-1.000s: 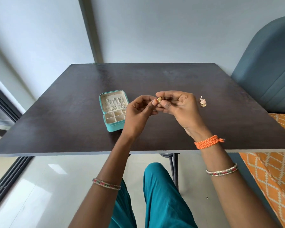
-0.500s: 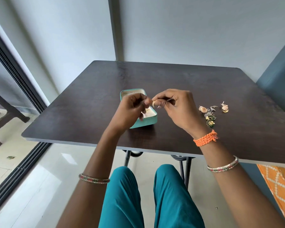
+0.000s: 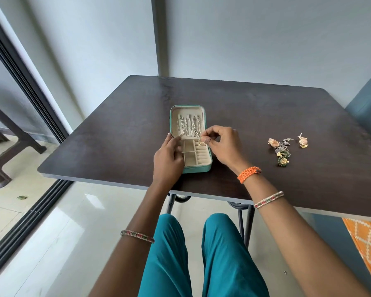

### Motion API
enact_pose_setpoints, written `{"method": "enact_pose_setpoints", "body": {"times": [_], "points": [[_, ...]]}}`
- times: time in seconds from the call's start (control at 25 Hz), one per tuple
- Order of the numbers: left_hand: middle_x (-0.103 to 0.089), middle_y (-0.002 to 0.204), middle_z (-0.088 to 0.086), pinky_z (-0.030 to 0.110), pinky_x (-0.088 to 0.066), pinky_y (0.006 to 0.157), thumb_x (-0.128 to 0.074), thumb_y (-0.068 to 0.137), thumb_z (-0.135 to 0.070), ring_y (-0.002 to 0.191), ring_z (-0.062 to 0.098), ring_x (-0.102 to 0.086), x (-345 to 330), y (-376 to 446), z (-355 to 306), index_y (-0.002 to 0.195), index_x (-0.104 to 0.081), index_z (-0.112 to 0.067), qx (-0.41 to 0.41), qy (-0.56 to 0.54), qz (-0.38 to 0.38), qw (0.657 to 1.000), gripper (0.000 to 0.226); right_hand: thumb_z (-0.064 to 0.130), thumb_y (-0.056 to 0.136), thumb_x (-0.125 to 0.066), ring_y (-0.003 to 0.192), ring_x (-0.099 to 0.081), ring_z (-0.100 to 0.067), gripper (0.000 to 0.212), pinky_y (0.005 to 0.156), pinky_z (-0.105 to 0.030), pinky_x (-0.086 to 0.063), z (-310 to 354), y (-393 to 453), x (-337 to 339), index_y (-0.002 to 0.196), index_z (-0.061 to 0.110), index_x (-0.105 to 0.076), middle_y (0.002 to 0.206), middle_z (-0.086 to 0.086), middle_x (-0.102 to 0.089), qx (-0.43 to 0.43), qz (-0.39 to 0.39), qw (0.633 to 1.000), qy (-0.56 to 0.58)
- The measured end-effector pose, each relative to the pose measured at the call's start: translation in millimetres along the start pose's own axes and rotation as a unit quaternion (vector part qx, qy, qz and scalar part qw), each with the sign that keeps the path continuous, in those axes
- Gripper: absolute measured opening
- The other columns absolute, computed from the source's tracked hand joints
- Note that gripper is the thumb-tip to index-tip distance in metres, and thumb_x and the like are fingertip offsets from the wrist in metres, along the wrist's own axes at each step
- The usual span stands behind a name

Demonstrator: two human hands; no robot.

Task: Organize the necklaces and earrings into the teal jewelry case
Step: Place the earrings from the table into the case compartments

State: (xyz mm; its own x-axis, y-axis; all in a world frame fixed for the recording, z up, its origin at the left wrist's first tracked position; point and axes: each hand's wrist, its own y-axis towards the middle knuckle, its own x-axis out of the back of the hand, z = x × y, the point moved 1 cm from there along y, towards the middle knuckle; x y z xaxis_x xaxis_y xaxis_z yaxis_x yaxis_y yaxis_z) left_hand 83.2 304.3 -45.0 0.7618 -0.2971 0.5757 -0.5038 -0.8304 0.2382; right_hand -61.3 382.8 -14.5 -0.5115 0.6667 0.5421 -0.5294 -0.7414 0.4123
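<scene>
The teal jewelry case (image 3: pixel 198 168) lies open on the dark table (image 3: pixel 266 108). Several silver necklaces (image 3: pixel 188 127) hang in its beige lid. My right hand (image 3: pixel 221 144) pinches a small gold earring (image 3: pixel 200 143) over the case's upper right compartment. At the case's left edge rests my left hand (image 3: pixel 168 158), touching the case, with nothing visibly held in it. A cluster of loose earrings (image 3: pixel 282 150) lies on the table to the right, and one gold earring (image 3: pixel 302 141) sits apart from it.
A blue-grey chair back (image 3: pixel 366 108) stands at the table's right. An orange patterned cloth (image 3: pixel 368 247) shows below the table's right corner. A dark sliding-door frame (image 3: pixel 24 82) runs along the left. My teal-trousered knees (image 3: pixel 201 254) are under the front edge.
Both hands came apart and dropped to the case. The right hand now holds the earring over the compartments, and the left hand has moved to the case's left edge. The camera turned left.
</scene>
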Motion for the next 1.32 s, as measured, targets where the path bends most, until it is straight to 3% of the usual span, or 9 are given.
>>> {"method": "enact_pose_setpoints", "body": {"times": [0.12,0.2,0.4,0.88,1.08,1.32], "points": [[-0.038,0.150,0.005,0.034,-0.040,0.102,-0.045,0.093,-0.010,0.132,0.021,-0.045,1,0,0,0.130,-0.057,-0.017,-0.007,0.012,-0.001,1.000,0.039,0.015,0.082,-0.069,0.076,-0.053,-0.007,0.001,0.066,-0.026,-0.044,-6,-2,-5,0.081,0.016,-0.070,0.077,0.007,-0.066,0.080,0.017,0.989,-0.121],[-0.037,0.150,0.004,0.035,-0.041,0.101,-0.044,0.093,-0.011,0.130,0.021,-0.047,1,1,1,0.130,-0.057,-0.019,-0.012,0.007,-0.003,1.000,0.039,0.017,0.083,-0.068,0.082,-0.054,-0.012,0.002,0.066,-0.029,-0.045,-9,-4,-6,0.081,0.016,-0.067,0.081,0.006,-0.066,0.111,0.023,0.980,-0.163],[-0.037,0.150,0.002,0.033,-0.041,0.100,-0.044,0.094,-0.011,0.130,0.021,-0.047,0,2,3,0.129,-0.057,-0.020,-0.017,0.004,-0.008,1.000,0.039,0.015,0.081,-0.070,0.074,-0.051,-0.009,0.006,0.066,-0.023,-0.034,-5,-5,-2,0.079,0.015,-0.065,0.080,0.004,-0.067,0.159,0.013,0.966,-0.203],[-0.039,0.150,-0.003,0.025,-0.040,0.094,-0.046,0.094,-0.013,0.126,0.017,-0.050,1,2,4,0.128,-0.058,-0.022,-0.010,-0.008,-0.015,1.000,0.037,0.014,0.076,-0.075,0.071,-0.058,-0.019,0.014,0.069,-0.027,-0.032,3,0,1,0.071,0.016,-0.062,0.072,0.002,-0.067,0.254,0.033,0.916,-0.308],[-0.039,0.150,-0.003,0.030,-0.042,0.098,-0.046,0.094,-0.014,0.127,0.017,-0.050,1,4,6,0.128,-0.058,-0.023,-0.016,-0.011,-0.007,1.000,0.037,0.015,0.073,-0.077,0.060,-0.059,-0.018,0.015,0.064,-0.030,-0.041,11,-6,2,0.068,0.015,-0.064,0.066,0.000,-0.067,0.249,0.051,0.900,-0.355],[-0.038,0.150,-0.005,0.036,-0.047,0.096,-0.046,0.095,-0.015,0.123,0.019,-0.054,0,4,8,0.128,-0.058,-0.024,-0.013,-0.013,-0.005,1.000,0.037,0.015,0.088,-0.064,0.074,-0.060,-0.017,0.012,0.072,-0.023,-0.031,17,-6,10,0.076,0.016,-0.066,0.078,0.000,-0.070,0.199,0.107,0.905,-0.360]]}}
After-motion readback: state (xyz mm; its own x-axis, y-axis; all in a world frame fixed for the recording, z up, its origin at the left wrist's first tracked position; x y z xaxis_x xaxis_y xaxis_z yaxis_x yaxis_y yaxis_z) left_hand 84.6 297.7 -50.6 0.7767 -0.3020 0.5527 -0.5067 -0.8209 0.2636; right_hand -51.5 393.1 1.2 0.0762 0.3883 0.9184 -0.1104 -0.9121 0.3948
